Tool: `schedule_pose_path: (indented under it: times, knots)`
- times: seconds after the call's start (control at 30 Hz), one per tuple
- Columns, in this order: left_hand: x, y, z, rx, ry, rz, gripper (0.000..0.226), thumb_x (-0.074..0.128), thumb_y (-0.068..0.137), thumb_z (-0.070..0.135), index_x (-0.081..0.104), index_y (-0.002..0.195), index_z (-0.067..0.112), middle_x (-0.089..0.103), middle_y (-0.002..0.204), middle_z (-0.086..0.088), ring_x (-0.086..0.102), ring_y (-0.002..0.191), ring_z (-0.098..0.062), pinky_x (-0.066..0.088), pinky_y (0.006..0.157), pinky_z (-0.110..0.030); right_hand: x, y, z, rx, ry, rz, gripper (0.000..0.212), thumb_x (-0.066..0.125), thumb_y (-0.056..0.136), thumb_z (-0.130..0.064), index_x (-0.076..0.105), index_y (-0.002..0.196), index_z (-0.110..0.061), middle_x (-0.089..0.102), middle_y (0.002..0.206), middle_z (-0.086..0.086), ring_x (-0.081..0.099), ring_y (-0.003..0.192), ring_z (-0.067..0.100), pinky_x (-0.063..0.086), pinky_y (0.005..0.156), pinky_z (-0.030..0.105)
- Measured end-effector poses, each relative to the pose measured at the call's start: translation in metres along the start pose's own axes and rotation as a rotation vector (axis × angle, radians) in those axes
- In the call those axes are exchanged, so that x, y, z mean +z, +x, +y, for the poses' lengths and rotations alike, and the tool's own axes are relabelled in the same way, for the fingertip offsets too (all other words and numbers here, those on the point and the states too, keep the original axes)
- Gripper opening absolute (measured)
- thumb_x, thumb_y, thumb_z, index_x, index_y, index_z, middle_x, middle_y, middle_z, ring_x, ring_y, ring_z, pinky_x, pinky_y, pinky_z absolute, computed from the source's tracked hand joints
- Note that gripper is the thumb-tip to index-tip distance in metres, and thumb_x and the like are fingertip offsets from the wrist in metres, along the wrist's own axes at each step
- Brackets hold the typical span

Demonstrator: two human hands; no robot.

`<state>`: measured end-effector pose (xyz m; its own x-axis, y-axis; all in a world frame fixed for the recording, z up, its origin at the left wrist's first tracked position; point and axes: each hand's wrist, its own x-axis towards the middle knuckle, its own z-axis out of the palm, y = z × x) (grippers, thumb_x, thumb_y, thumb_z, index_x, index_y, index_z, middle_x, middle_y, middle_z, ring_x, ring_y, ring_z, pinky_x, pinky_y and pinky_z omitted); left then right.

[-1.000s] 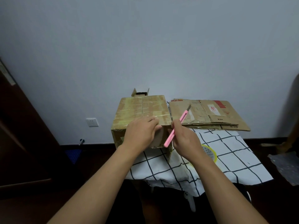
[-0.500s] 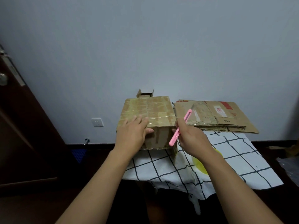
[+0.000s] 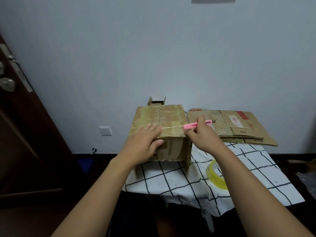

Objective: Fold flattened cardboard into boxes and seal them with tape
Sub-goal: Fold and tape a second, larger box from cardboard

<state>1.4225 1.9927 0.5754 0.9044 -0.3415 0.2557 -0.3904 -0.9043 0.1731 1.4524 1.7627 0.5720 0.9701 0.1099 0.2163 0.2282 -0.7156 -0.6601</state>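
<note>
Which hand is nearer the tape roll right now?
The right hand. It holds the pink cutter just beyond the tape roll, on the same side of the table. The left hand rests on the box, further left.

Two boxes (image 3: 159, 120) – one tape roll (image 3: 216, 175).

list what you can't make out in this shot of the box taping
All in the head view:
- Tape roll: its right side is hidden behind the right forearm.
- Pink cutter: its middle is covered by the right hand; the blade is too small to judge.
- Box: the near left corner is hidden under the left hand.
- Small open box: mostly hidden behind the box.
- Flattened cardboard: label print is too small to read.
</note>
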Motion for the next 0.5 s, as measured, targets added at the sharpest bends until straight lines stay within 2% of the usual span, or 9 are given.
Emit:
schedule_pose_path:
  times: [0.07,0.13,0.2,0.23,0.3,0.37,0.43,0.5]
  knots:
    - [-0.01,0.0,-0.005,-0.135,-0.191,0.115,0.065,0.043,0.097,0.058,0.034,0.153,0.027,0.033,0.156,0.008,0.027,0.145,-0.013,0.019,0.121,-0.042,-0.005,0.008,-0.004,0.069,0.047,0.01,0.033,0.053,0.098,-0.036,0.033,0.11,-0.014,0.059,0.078,0.008,0.057,0.068,0.024,0.043,0.059,0.036]
    - [-0.018,0.009,-0.019,-0.414,-0.261,0.204,0.071,0.042,0.095,0.065,0.036,0.151,0.022,0.04,0.155,-0.001,0.038,0.141,-0.022,0.032,0.114,-0.046,-0.007,0.019,-0.01,0.173,0.175,0.014,0.047,0.052,0.098,-0.044,0.032,0.122,-0.009,0.058,0.084,0.005,0.057,0.069,0.019,0.045,0.06,0.035]
    - [-0.024,0.017,-0.032,-0.679,-0.365,0.104,0.076,0.042,0.095,0.066,0.04,0.149,0.012,0.043,0.152,-0.011,0.044,0.136,-0.03,0.037,0.109,-0.045,-0.006,0.029,-0.012,0.301,0.307,-0.037,0.054,0.054,0.097,-0.046,0.029,0.128,-0.009,0.056,0.094,0.005,0.057,0.078,0.016,0.049,0.062,0.032]
    - [-0.024,0.02,-0.036,-0.746,-0.49,0.037,0.073,0.045,0.094,0.065,0.048,0.142,0.009,0.052,0.144,-0.014,0.053,0.127,-0.031,0.043,0.105,-0.045,-0.004,0.031,-0.013,0.353,0.347,-0.07,0.054,0.056,0.096,-0.046,0.03,0.127,-0.01,0.055,0.099,0.006,0.057,0.084,0.017,0.05,0.064,0.032]
    - [-0.025,0.02,-0.035,-0.763,-0.709,-0.034,0.053,0.054,0.095,0.056,0.065,0.115,0.009,0.069,0.11,-0.011,0.067,0.095,-0.026,0.056,0.086,-0.042,0.001,0.037,-0.011,0.4,0.364,-0.111,0.057,0.06,0.092,-0.049,0.032,0.127,-0.012,0.054,0.109,0.009,0.057,0.096,0.023,0.051,0.073,0.036]
    - [-0.03,0.019,-0.033,-0.698,-0.737,-0.008,0.033,0.058,0.096,0.046,0.068,0.097,0.015,0.071,0.095,-0.007,0.068,0.082,-0.021,0.058,0.075,-0.038,-0.001,0.04,-0.013,0.374,0.347,-0.088,0.053,0.062,0.092,-0.046,0.035,0.125,-0.014,0.055,0.106,0.007,0.057,0.093,0.021,0.05,0.075,0.037]
    - [-0.038,0.02,-0.035,-0.613,-0.747,0.116,0.026,0.062,0.095,0.041,0.067,0.102,0.017,0.071,0.101,-0.003,0.067,0.083,-0.016,0.057,0.072,-0.036,-0.01,0.043,-0.016,0.303,0.404,-0.003,0.048,0.067,0.089,-0.041,0.039,0.119,-0.016,0.057,0.104,0.005,0.059,0.086,0.02,0.049,0.073,0.037]
    - [-0.05,0.021,-0.033,-0.542,-0.813,0.257,0.036,0.068,0.092,0.035,0.056,0.122,0.018,0.064,0.114,0.005,0.065,0.091,-0.014,0.058,0.074,-0.04,-0.022,0.045,-0.021,0.207,0.54,0.074,0.042,0.072,0.087,-0.034,0.04,0.11,-0.019,0.059,0.105,0.004,0.061,0.088,0.02,0.051,0.078,0.037]
